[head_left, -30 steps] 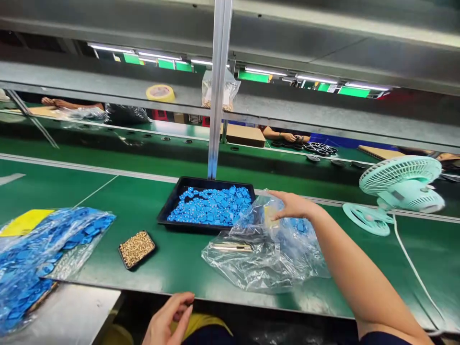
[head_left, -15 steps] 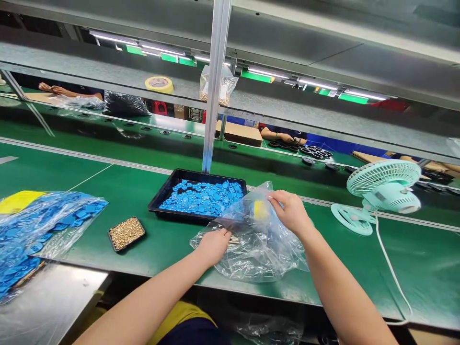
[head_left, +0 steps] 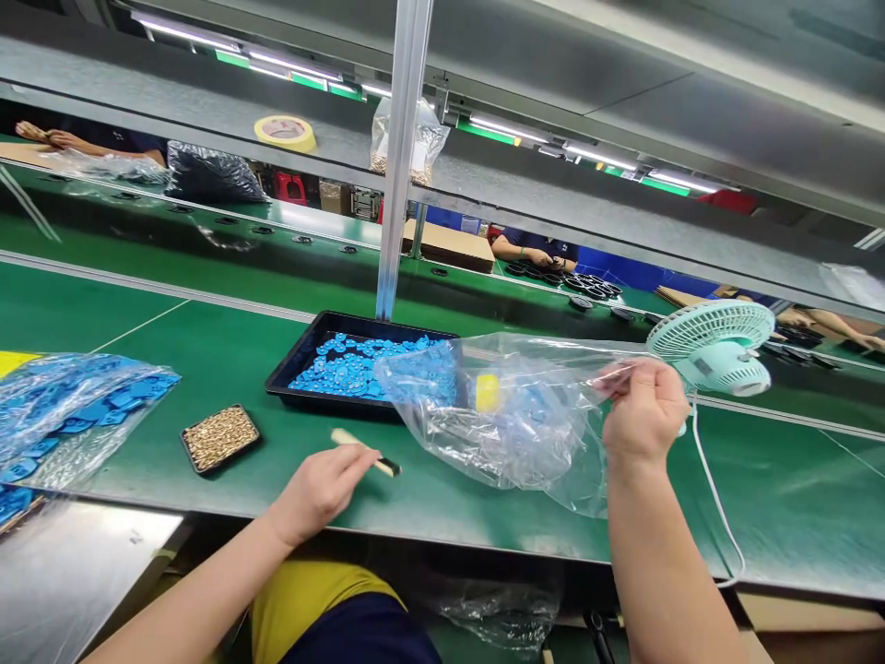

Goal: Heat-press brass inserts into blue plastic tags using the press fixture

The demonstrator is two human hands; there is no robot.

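My left hand is closed in a pinch on a short pale stick with a black end, just above the green bench. Off to the right, my right hand grips a clear plastic bag by its edge and holds it stretched out sideways. A yellow patch shows on the bag. Part of the bag hangs over the right side of a black tray that holds many small blue parts. Left of my left hand is a small black dish of brass-coloured pieces.
A mint-green fan with a white cord stands at the right. Blue parts under clear plastic lie at the left. A metal post rises behind the tray; tape sits on the shelf. Co-workers' hands show across the line.
My right hand has pulled the bag to the right, away from my left hand. My left hand has moved left and now shows the pale stick clear of the plastic.
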